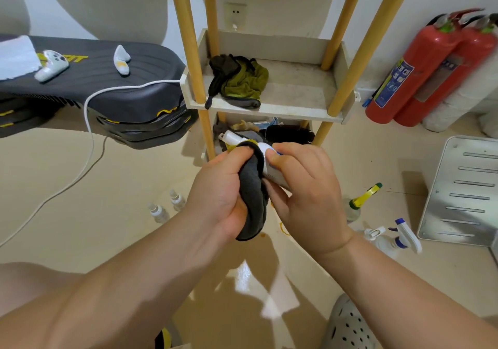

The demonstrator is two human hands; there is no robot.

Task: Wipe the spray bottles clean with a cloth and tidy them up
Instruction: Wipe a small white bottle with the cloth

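The left hand (218, 195) is curled tight round a dark grey cloth (252, 205), pressing it against a white spray bottle (234, 138). The right hand (307, 187) grips the bottle's body with thumb and curled fingers, nozzle pointing to 11 o'clock. Two small bottles (159, 212) stand on the floor (80, 187) at 9 o'clock, other spray bottles (407, 234) at 4, a shelf (296, 87) at 12.

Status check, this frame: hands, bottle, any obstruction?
Left hand grips grey cloth wrapped round white spray bottle. Right hand holds the bottle's body. Nothing blocking; other spray bottles sit on floor.
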